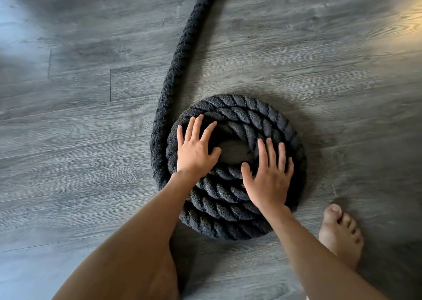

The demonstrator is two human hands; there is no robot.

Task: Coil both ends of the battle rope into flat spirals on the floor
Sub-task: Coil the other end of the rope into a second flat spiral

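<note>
A thick dark grey battle rope lies wound into a flat spiral (246,117) on the wooden floor, with a small open gap at its centre. The free length of the rope (180,59) leaves the spiral's left side and runs up out of the top of the view. My left hand (196,149) rests flat on the left part of the coil, fingers spread and straight. On the lower right part my right hand (269,176) presses flat, fingers also straight. The rope's end is not visible.
Grey wood-plank floor (319,59) surrounds the coil on all sides. My bare foot (340,233) stands just to the lower right of the spiral. My knee or thigh (127,272) fills the lower left foreground.
</note>
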